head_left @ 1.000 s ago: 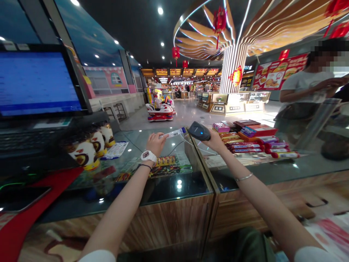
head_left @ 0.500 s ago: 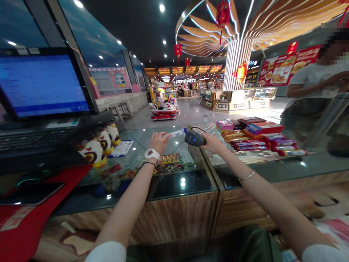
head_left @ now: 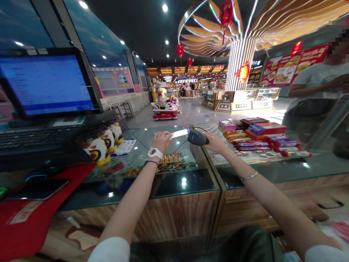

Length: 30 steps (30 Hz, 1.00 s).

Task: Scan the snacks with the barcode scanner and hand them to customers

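My left hand (head_left: 161,142) grips a slim white packaged item (head_left: 179,133) with a blue end, too blurred to read. My right hand (head_left: 214,142) is closed around a black handheld barcode scanner (head_left: 196,138), whose cable trails across the glass. The scanner's head sits right by the blue end of the item, with little or no gap. Both hands hover just above a glass display counter (head_left: 169,185). A white wristwatch (head_left: 155,153) circles my left wrist.
A point-of-sale monitor (head_left: 46,85) and keyboard (head_left: 32,140) stand at the left, beside a red mat (head_left: 49,185) holding a phone. Printed cups (head_left: 98,149) stand near my left hand. Stacked snack boxes and candy rolls (head_left: 259,140) lie on the right. A person (head_left: 313,82) stands beyond the counter.
The scanner has dropped from a raised tilt to the level of the item and closed in on its blue end. The whole scene has shifted slightly rightward in view.
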Available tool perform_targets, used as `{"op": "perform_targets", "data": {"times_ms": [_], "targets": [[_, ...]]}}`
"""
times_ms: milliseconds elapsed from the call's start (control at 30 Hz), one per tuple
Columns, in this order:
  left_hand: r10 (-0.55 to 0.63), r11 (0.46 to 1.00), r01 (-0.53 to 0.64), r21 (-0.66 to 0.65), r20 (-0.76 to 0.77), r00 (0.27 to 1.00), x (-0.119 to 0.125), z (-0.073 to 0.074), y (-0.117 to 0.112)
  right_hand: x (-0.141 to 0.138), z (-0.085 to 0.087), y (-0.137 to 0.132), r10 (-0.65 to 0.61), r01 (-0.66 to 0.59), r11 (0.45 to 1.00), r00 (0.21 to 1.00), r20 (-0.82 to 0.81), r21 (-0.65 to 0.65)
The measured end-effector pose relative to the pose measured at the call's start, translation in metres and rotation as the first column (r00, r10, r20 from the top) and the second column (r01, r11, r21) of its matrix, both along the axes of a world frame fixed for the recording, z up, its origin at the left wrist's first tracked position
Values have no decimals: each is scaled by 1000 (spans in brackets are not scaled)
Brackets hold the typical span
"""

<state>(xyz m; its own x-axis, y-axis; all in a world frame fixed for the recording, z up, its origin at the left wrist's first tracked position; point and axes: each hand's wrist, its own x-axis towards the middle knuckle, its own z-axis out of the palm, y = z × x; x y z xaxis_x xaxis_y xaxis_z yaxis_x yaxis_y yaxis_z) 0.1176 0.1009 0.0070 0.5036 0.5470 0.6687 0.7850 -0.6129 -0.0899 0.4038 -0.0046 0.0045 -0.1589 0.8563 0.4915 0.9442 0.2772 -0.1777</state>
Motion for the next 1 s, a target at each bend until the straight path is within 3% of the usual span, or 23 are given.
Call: {"op": "perform_targets", "data": {"times_ms": [267,600,800,1000], "targets": [[-1,1000,1,-3,4,1000,0,-2,2,0,0,-1,12,-12,1000,1000,-11,-8],[-3,1000,4,-23,33,999,0,-3,0,22,-11,11,269,-269,963,962,38,-11],[-10,999,11,-30,36,999,0,-3,-1,47,-20,21,227,-226,972,973,27,-60],[-9,999,12,-53,65,998,1,-2,-8,47,-26,21,236,-233,963,972,7,-135]]}}
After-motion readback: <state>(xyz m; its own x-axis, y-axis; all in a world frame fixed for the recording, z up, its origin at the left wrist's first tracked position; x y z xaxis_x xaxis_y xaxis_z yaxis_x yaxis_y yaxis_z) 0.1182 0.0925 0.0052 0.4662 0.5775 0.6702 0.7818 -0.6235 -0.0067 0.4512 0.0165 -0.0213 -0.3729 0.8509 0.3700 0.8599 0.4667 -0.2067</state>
